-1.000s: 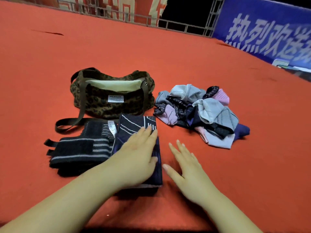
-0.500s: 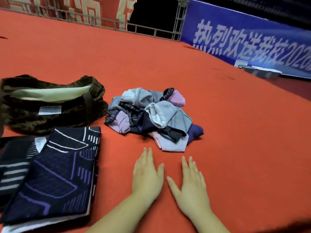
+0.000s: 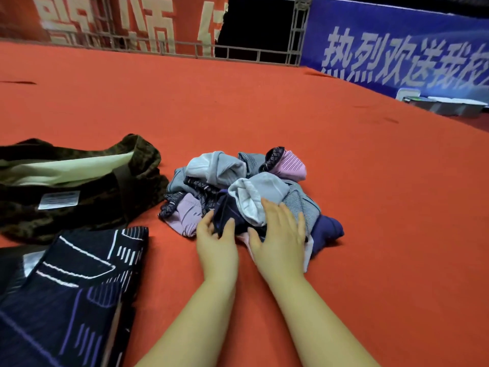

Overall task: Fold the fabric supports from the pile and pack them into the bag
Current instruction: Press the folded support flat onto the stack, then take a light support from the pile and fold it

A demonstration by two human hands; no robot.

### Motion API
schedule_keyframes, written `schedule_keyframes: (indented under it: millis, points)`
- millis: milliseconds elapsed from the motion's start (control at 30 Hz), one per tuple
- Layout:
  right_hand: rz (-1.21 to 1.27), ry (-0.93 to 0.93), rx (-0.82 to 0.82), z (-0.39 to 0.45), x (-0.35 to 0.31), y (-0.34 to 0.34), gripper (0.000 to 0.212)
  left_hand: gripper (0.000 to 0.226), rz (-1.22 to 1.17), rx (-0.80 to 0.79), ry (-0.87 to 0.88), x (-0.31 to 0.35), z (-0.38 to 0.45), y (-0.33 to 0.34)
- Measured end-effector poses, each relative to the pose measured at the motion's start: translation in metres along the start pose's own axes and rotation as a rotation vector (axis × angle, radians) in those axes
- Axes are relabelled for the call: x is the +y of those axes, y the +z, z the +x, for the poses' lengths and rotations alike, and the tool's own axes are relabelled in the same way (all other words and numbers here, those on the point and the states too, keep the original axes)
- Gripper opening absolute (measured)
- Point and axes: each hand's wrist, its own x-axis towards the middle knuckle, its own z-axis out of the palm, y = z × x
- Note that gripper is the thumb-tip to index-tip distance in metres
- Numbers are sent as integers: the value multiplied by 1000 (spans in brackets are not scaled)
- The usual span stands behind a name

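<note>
The left hand (image 3: 217, 241) pinches a dark navy knit support (image 3: 229, 217) at the six o'clock edge of the tangled grey-pink fabric pile (image 3: 246, 192); the right hand (image 3: 280, 234) rests flat, fingers spread, steadying it; better to lift slowly, freeing snags, with the open leopard-print bag (image 3: 79, 192) waiting at nine o'clock.

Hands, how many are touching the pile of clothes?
2. The left hand pinches a dark navy piece at the pile's near edge. The right hand rests flat on the pile, just beside it.

Bag (image 3: 79, 205) and folded support (image 3: 66, 300) cut off left, perhaps half
</note>
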Motion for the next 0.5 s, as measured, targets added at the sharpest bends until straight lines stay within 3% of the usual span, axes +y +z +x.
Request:
schedule_keyframes:
  millis: [67,133,200,300,400,500]
  points:
    - [-35,2,149,8,-6,5,56,31,-49,35,-3,-1,4,2]
    - [-31,-11,302,11,-7,11,32,27,-82,55,-20,-5,5,1]
    - [14,-14,386,15,-8,9,23,27,-94,52,-41,-7,4,0]
    - [151,74,394,11,-14,-7,14,35,-105,50,-72,-6,-3,-4]
    - [357,200,301,-7,-27,-30,17,38,-103,31,-16,4,-22,-11]
    - [509,238,280,-36,-41,-51,15,34,-106,-68,-3,17,-47,-19]
